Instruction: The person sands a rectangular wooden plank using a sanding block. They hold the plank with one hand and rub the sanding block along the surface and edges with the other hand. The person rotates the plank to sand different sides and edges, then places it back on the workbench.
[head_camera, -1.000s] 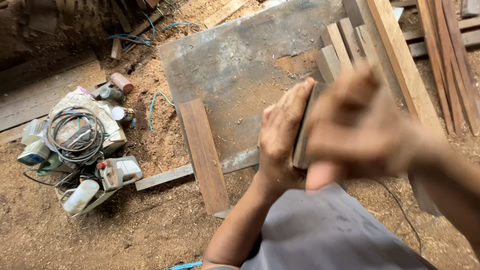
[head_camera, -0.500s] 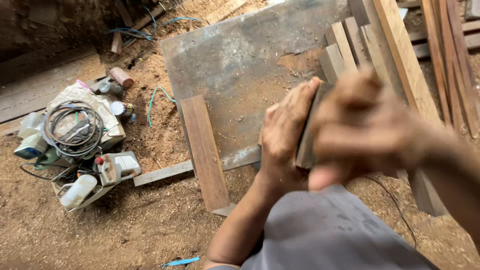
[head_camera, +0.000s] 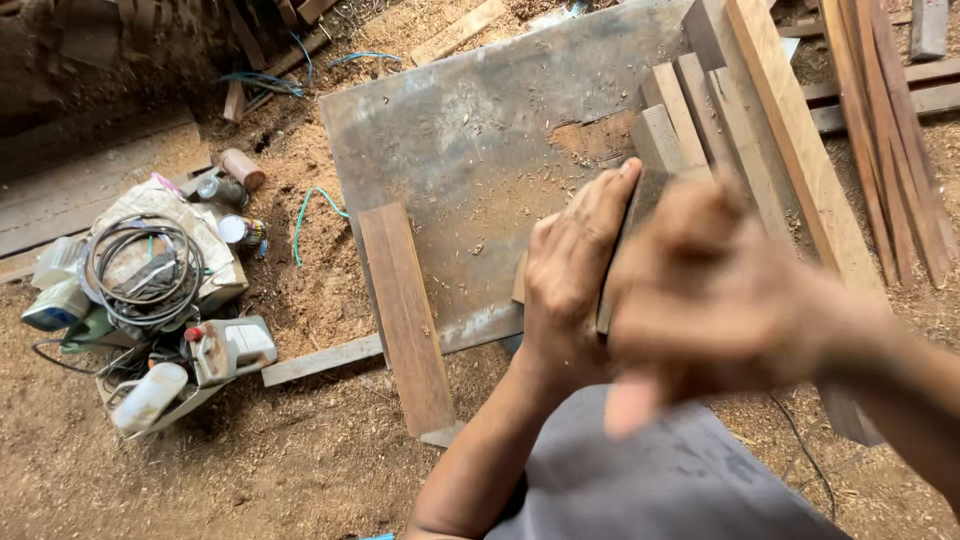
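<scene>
Head view, looking down. The left hand (head_camera: 570, 285), at centre frame, lay flat against the near face of a thin wood piece (head_camera: 628, 235) held on edge, fingers stretched upward along it and the thumb side toward the viewer. The right hand (head_camera: 705, 300), blurred, right of centre, pressed the opposite face, so the piece stood clamped between both hands; whether the right fingers curled round it could not be told. The piece rose in front of a grey metal sheet (head_camera: 470, 150) lying on the sawdust floor (head_camera: 250, 470) and dusted with shavings. A brown plank (head_camera: 405, 315) lay across the sheet's lower left edge, with a paler slat (head_camera: 320, 362) jutting out beneath it. Long boards (head_camera: 790, 130) were stacked at upper right. At left, well apart from the hands, sat a heap with a coiled cable (head_camera: 140, 268), a white jug (head_camera: 230, 348) and small cans (head_camera: 232, 190). A grey garment (head_camera: 660, 490) filled the lower centre.
</scene>
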